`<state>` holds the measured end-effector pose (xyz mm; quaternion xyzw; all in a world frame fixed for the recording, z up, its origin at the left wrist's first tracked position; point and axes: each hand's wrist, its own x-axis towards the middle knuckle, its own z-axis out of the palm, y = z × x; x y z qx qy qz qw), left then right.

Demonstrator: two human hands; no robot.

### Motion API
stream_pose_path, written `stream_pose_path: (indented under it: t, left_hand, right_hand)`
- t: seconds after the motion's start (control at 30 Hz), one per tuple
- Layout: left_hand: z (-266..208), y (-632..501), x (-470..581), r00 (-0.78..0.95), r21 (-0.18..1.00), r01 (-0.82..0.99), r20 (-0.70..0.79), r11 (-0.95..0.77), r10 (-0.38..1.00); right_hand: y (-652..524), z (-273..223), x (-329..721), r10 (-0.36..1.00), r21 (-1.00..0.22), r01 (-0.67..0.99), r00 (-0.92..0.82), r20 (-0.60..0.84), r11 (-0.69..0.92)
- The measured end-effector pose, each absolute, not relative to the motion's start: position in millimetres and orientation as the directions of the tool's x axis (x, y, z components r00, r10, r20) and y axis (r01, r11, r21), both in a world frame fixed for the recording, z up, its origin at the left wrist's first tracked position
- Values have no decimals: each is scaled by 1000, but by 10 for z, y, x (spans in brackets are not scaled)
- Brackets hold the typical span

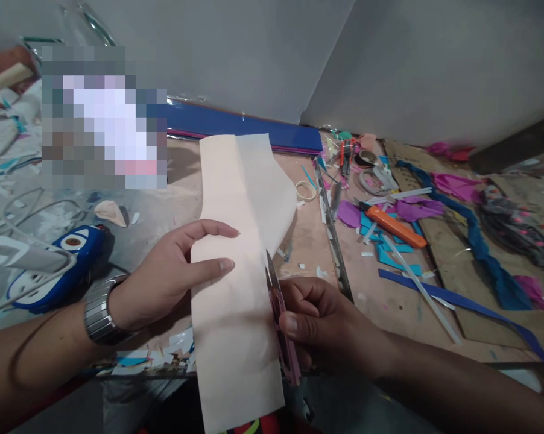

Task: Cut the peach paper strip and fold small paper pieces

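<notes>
A long cream paper sheet [236,325] stands in front of me, with a crease running down it and its right part curving outward near the top. My left hand [172,265] grips the sheet's left edge, thumb and fingers lying across its front face. In my right hand [317,325] is a pair of scissors [284,343] with pink handles, the thumb pressed on the handle. The scissor blades point upward at the paper's right edge, around mid-height. Whether the blades have paper between them I cannot tell. The sheet's lower end hangs past the table's front edge.
An orange cutter knife [394,226], a tape ring [305,191] and colored paper scraps lie on the right. Dark blue folded material [245,123] lies along the back wall. To the left is a blue-white power strip [55,271] with cables.
</notes>
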<state>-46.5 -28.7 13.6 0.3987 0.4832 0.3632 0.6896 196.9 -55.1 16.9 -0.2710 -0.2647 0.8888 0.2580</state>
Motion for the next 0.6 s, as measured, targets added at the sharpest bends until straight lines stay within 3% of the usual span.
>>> stream_pose_path:
  t: [0.6]
  left_hand:
    - [151, -318, -463, 274, 931, -41, -339, 363, 900]
  right_hand:
    - [-571, 141, 1961, 608, -601, -308, -690, -393, -737]
